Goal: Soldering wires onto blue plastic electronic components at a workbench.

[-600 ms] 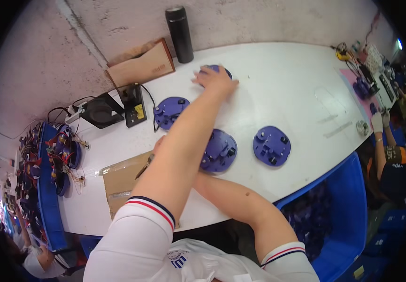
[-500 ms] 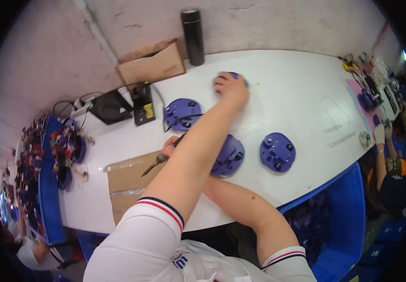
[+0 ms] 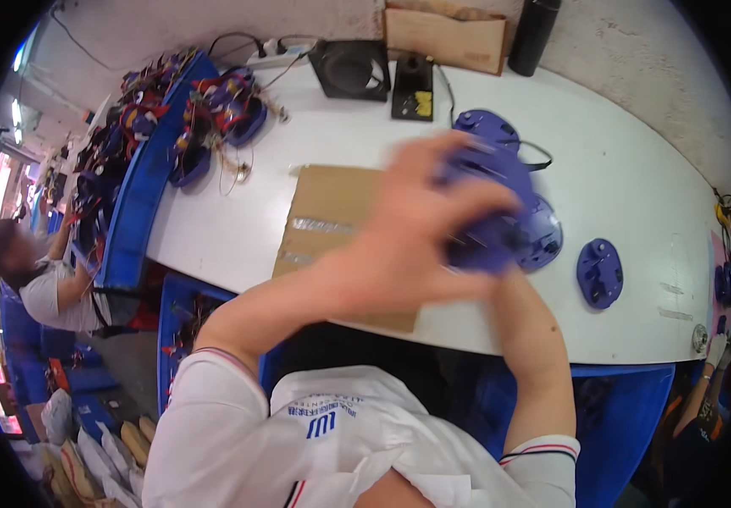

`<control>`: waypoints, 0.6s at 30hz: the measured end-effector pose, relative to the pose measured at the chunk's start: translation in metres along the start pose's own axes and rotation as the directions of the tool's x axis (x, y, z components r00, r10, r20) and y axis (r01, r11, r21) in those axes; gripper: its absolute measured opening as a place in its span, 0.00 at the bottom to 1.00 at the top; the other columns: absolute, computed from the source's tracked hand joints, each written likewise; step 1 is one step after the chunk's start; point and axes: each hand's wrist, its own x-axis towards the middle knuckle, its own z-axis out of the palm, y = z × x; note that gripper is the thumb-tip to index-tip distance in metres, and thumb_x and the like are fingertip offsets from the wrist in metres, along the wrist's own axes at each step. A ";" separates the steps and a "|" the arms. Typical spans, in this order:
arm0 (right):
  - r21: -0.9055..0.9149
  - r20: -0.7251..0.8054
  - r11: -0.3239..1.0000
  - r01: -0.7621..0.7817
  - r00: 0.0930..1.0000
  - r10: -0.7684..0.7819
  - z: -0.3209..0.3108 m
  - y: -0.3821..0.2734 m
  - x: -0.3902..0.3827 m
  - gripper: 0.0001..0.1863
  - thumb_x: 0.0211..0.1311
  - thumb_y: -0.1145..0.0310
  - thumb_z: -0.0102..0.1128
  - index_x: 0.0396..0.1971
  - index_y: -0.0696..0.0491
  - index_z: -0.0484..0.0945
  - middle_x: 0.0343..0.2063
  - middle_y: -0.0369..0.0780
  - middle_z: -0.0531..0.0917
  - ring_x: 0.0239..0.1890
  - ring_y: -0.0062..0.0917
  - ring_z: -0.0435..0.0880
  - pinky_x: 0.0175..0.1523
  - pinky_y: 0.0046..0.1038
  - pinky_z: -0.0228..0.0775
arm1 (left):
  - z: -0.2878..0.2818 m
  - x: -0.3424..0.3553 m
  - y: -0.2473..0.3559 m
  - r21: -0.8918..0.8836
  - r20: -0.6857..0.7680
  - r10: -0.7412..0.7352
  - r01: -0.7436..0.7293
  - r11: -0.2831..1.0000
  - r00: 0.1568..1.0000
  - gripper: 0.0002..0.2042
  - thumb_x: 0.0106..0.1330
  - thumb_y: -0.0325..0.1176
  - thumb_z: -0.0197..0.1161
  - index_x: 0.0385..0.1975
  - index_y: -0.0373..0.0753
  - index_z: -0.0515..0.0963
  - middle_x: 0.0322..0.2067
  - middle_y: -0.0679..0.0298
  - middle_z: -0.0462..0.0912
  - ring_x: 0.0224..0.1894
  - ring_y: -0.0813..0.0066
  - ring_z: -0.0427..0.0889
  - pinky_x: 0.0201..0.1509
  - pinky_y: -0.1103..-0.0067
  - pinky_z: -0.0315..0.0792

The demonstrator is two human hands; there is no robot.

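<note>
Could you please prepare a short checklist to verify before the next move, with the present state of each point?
1. Left hand holds the rounded purple plastic part: ok, though motion-blurred.
2. Right hand's grip: cannot tell; the held part hides it.
3. Flat brown cardboard sheet lies on the white table: ok.
4. Thin black cable stays off the purple parts: not ok; it appears to cross the edge of the upper purple disc.
5. Black stand with yellow pad rests on the table: ok.
6. Rightmost purple oval part lies apart from the others: ok.
</note>
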 end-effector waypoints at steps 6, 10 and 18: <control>-0.013 -0.117 0.999 0.049 0.992 -0.050 0.000 0.002 -0.003 0.07 0.57 0.68 0.52 0.21 0.52 0.72 0.12 0.31 0.64 0.10 0.14 0.53 0.17 0.18 0.46 | -0.039 -0.124 -0.055 0.411 -0.207 -0.631 0.652 0.637 0.747 0.36 0.36 0.42 0.75 0.52 0.47 0.72 0.52 0.48 0.64 0.54 0.50 0.62 0.58 0.66 0.59; 0.038 -0.142 0.999 0.031 0.990 -0.025 0.023 -0.009 -0.009 0.07 0.56 0.68 0.51 0.21 0.52 0.71 0.11 0.31 0.63 0.10 0.13 0.52 0.17 0.17 0.43 | -0.072 -0.161 -0.063 0.286 -0.084 -0.575 0.573 0.768 0.814 0.40 0.36 0.43 0.76 0.55 0.45 0.69 0.52 0.48 0.64 0.53 0.52 0.62 0.57 0.66 0.59; 0.165 0.004 0.981 0.098 0.995 -0.100 0.018 -0.003 -0.004 0.07 0.57 0.68 0.50 0.21 0.52 0.70 0.11 0.31 0.64 0.09 0.11 0.52 0.17 0.16 0.43 | -0.052 -0.159 -0.075 0.162 0.152 -0.425 0.402 0.901 0.892 0.42 0.37 0.42 0.76 0.59 0.42 0.66 0.55 0.47 0.62 0.56 0.52 0.61 0.60 0.66 0.56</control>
